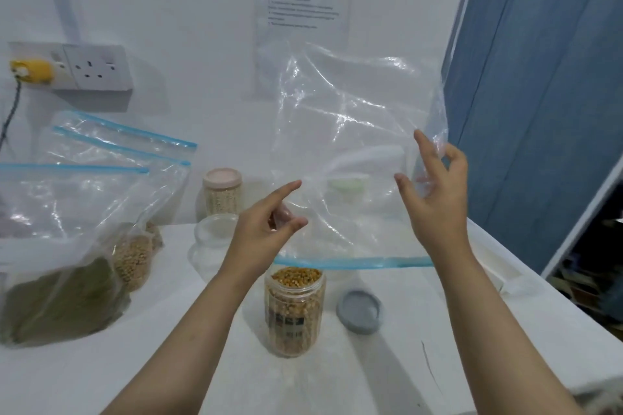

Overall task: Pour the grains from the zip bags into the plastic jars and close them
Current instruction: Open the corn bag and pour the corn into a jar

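while inverted, both hands (266, 226) (435, 189) pinch empty bag (350, 131).

Cut off at the left edge: the nearest full zip bag (50, 246), well left of the left hand (266, 222). Veiled behind the clear bag (354, 152) between the hands: a green lid (345, 186), shape unclear. Too small to read: the wall notice (301, 0) above the right hand (435, 192). Blurred past that hand: clutter (586, 283) at the right edge.
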Demonstrator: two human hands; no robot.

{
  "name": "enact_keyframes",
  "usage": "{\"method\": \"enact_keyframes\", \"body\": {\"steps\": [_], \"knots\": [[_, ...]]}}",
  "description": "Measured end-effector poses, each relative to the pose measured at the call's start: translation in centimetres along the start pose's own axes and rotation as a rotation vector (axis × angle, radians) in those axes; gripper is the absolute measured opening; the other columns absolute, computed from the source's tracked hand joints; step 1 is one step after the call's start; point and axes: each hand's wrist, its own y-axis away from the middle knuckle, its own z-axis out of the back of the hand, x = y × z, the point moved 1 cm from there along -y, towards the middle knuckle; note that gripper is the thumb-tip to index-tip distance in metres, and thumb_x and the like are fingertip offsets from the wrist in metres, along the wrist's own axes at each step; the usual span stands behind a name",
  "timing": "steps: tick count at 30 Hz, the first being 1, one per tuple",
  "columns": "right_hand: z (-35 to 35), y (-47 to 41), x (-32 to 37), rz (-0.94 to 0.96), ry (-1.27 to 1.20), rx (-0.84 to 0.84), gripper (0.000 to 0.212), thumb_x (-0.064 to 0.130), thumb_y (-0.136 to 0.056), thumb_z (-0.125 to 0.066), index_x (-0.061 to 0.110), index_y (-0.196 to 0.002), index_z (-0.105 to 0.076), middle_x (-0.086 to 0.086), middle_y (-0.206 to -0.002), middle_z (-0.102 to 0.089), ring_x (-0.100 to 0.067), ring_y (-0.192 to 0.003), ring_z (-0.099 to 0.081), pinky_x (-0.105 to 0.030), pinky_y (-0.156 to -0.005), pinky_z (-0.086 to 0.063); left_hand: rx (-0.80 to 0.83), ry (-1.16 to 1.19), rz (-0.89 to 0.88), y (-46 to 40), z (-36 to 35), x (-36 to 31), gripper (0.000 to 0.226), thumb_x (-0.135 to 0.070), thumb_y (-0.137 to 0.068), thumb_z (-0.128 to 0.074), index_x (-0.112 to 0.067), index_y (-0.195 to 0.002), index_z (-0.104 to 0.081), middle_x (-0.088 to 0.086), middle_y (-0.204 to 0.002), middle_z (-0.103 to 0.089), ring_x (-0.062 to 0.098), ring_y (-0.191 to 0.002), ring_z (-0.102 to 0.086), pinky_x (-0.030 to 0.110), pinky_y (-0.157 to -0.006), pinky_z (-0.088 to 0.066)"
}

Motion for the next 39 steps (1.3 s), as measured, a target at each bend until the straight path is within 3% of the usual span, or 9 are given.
{"method": "enact_keyframes", "body": {"steps": [5, 8, 11, 14, 18, 23, 28, 32, 39], "knots": [[-0.3, 0.5, -2.1, 0.011, -0.012, 0.022, 0.062, 0.009, -0.093, -0.066, 0.031, -0.147, -0.045, -0.003, -0.143, -0.033, 0.002, -0.090, -0.050, 0.005, -0.082, -0.030, 0.049, 0.012, 0.030, -0.1, -1.3, 0.2, 0.066, 0.003, -0.090, -0.064, -0.052, -0.126, -0.056, -0.014, -0.096, -0.068, 0.009, -0.089, -0.066, 0.017, -0.085, -0.050], [-1.0, 0.3, -3.8, 0.032, -0.067, 0.015, 0.060, 0.005, -0.093, -0.065, 0.027, -0.146, -0.047, 0.001, -0.135, -0.035, -0.017, -0.085, -0.056, 0.003, -0.085, -0.032, 0.099, 0.028, 0.060, 0.2, -1.4, 0.6, 0.070, 0.003, -0.096, -0.055, -0.057, -0.131, -0.049, -0.015, -0.110, -0.066, 0.009, -0.104, -0.064, 0.017, -0.094, -0.047], [-1.7, -0.3, -4.7, 0.102, -0.119, 0.010, 0.058, 0.002, -0.093, -0.063, 0.020, -0.146, -0.047, 0.000, -0.127, -0.037, -0.022, -0.084, -0.055, 0.001, -0.088, -0.033, 0.180, 0.023, 0.170, 1.0, -0.3, 0.7, 0.075, 0.000, -0.098, -0.051, -0.066, -0.133, -0.041, -0.016, -0.122, -0.062, 0.007, -0.113, -0.058, 0.017, -0.098, -0.044], [-2.1, -1.4, -5.1, 0.154, -0.186, 0.015, 0.056, 0.002, -0.094, -0.062, 0.019, -0.146, -0.047, -0.002, -0.123, -0.040, -0.023, -0.092, -0.055, -0.001, -0.089, -0.035, 0.234, -0.032, 0.261, 2.2, 0.9, 0.7, 0.083, 0.006, -0.094, -0.053, -0.066, -0.134, -0.040, -0.015, -0.122, -0.065, 0.007, -0.114, -0.057, 0.022, -0.101, -0.043], [-2.9, -2.2, -5.5, 0.220, -0.262, 0.032, 0.054, 0.000, -0.094, -0.060, 0.015, -0.145, -0.048, -0.005, -0.120, -0.042, -0.023, -0.090, -0.053, -0.004, -0.088, -0.037, 0.110, -0.104, 0.261, 3.5, 0.2, 0.6, 0.064, 0.001, -0.092, -0.062, -0.041, -0.139, -0.049, -0.002, -0.105, -0.072, 0.009, -0.110, -0.064, 0.025, -0.105, -0.046], [-3.5, -2.4, -5.7, 0.239, -0.346, 0.073, 0.055, 0.001, -0.095, -0.060, 0.018, -0.145, -0.047, -0.002, -0.120, -0.040, -0.023, -0.087, -0.053, -0.005, -0.089, -0.037, -0.088, -0.175, 0.264, 4.2, -0.8, 0.5, 0.059, -0.002, -0.084, -0.073, -0.037, -0.130, -0.060, -0.005, -0.085, -0.071, 0.008, -0.099, -0.069, 0.022, -0.098, -0.047], [-3.8, -2.5, -5.5, 0.274, -0.393, 0.084, 0.056, 0.000, -0.094, -0.061, 0.020, -0.144, -0.046, -0.004, -0.120, -0.042, -0.019, -0.086, -0.051, -0.007, -0.089, -0.038, -0.150, -0.206, 0.275, 4.6, -1.2, 0.1, 0.053, -0.005, -0.078, -0.079, -0.036, -0.119, -0.067, -0.002, -0.078, -0.069, 0.012, -0.083, -0.068, 0.017, -0.086, -0.051], [-3.6, -2.5, -5.1, 0.280, -0.440, 0.070, 0.056, -0.001, -0.094, -0.060, 0.020, -0.143, -0.045, -0.004, -0.119, -0.041, -0.021, -0.087, -0.051, -0.007, -0.089, -0.038, -0.131, -0.276, 0.264, 4.7, -1.3, -0.3, 0.048, -0.002, -0.085, -0.073, -0.036, -0.118, -0.067, -0.006, -0.083, -0.073, 0.007, -0.083, -0.069, 0.018, -0.088, -0.052], [-3.6, -2.1, -4.7, 0.290, -0.476, 0.043, 0.057, -0.005, -0.093, -0.059, 0.018, -0.143, -0.045, -0.004, -0.118, -0.041, -0.022, -0.085, -0.050, -0.009, -0.089, -0.038, -0.064, -0.259, 0.272, 5.4, -1.3, -0.7, 0.059, 0.013, -0.093, -0.050, -0.034, -0.128, -0.059, -0.012, -0.108, -0.074, 0.007, -0.096, -0.071, 0.016, -0.091, -0.050]]}}
